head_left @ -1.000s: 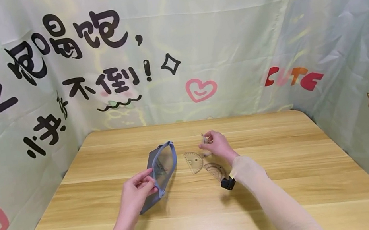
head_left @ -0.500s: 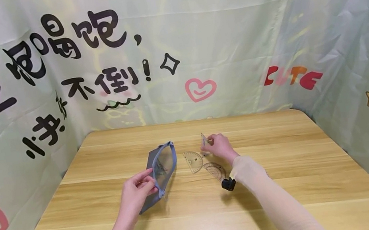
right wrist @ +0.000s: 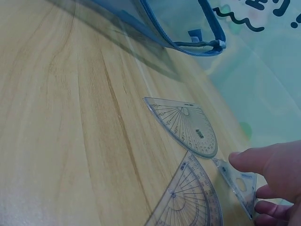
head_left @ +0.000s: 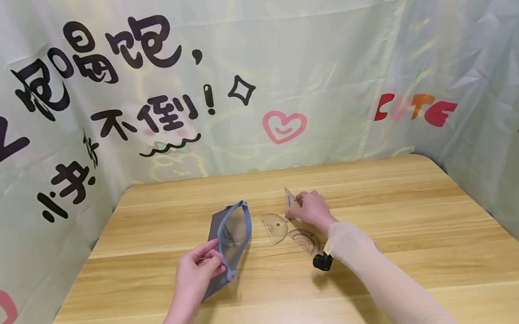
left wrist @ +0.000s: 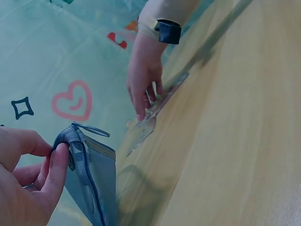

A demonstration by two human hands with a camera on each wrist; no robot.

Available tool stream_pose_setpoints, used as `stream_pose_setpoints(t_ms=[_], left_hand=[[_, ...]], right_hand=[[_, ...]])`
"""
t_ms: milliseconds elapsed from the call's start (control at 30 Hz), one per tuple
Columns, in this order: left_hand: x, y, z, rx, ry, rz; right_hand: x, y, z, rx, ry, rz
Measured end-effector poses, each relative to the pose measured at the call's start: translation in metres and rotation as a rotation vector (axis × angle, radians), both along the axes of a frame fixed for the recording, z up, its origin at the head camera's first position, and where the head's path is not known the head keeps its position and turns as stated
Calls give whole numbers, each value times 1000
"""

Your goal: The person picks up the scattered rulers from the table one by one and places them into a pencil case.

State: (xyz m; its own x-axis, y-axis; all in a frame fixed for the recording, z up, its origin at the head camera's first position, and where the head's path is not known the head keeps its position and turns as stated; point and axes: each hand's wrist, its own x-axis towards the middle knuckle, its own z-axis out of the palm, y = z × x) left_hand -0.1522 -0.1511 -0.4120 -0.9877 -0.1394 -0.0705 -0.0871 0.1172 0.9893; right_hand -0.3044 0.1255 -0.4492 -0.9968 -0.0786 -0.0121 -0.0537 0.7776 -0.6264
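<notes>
My left hand (head_left: 200,270) pinches the near edge of a blue zip pouch (head_left: 217,289), which stands with its mouth spread toward the right. The pouch's zip end (left wrist: 77,134) is between thumb and forefinger in the left wrist view. My right hand (head_left: 315,210) is at a small clear set square (right wrist: 240,181), thumb at one side and the other fingers curled at its far edge. Part of the set square is hidden behind the fingers. Two clear protractors lie beside it: one (right wrist: 183,123) nearer the pouch, the other (right wrist: 190,197) closer to my right wrist.
The wooden table (head_left: 410,274) runs back to a printed cloth (head_left: 325,61) that hangs behind and at both sides. A black wrist camera (head_left: 323,261) sits on my right sleeve, just beside the nearer protractor.
My right hand has lowered and shifted slightly right, so more of the set square shows. My left hand keeps its hold on the pouch, and the protractors lie where they were.
</notes>
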Motion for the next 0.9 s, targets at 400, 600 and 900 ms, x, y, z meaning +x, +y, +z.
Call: stream_pose_setpoints(t_ms=[400, 600, 900], left_hand=[[3, -5, 3, -1, -24, 12], [3, -8, 6, -2, -25, 14], [4, -14, 8, -13, -32, -16]], right_hand=[[2, 1, 1, 53, -22, -21], [2, 4, 4, 93, -33, -13], [0, 14, 5, 24, -67, -9]])
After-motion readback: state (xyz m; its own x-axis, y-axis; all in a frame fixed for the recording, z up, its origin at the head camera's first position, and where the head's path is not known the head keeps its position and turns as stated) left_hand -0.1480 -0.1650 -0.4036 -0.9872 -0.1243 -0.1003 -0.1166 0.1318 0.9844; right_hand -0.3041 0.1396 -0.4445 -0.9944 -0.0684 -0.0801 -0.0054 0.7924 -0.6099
